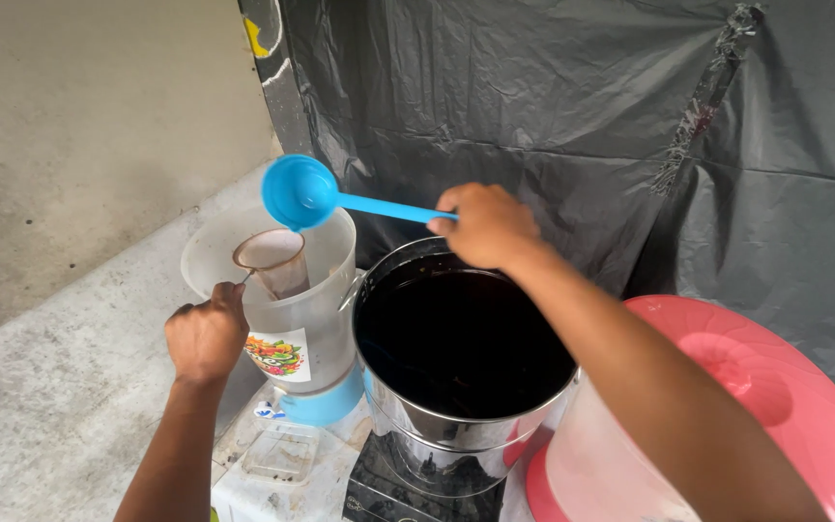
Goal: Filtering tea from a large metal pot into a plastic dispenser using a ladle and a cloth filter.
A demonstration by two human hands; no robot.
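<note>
2 hands are at work over 2 vessels. The right hand [486,225] holds a blue ladle [302,192] by the far end of its handle, fingers curled tight around it; the fingertips themselves are hidden under the knuckles. The ladle's bowl hangs tilted above the mouth of a clear jug [292,309], just over a small strainer [271,257]. The left hand [207,336] is closed in a fist beside the jug's rim, gripping what looks like the strainer's thin handle; how the fingers pinch it cannot be told from this side.

The strainer sits inside the top of the jug, its cloth or mesh cone stained brown. The jug stands on a blue base, with a colourful sticker on its wall. Just beside it, to the right, stands a steel pot [456,425] full of very dark liquid, resting on a black stove [388,488]. A pink lid [785,387] lies on a pale tub at the right edge. A small clear tray [280,452] sits in front of the jug. Black sheeting [553,97] hangs behind.

The ladle looks like light, stiff plastic, likely to flex a little when loaded. Held at the handle's end, a full bowl would pull downward, so a grip nearer the middle should steady it. Wet plastic may be slippery. The strainer seems light and floppy, needing its handle held firm so it does not tip into the jug.
</note>
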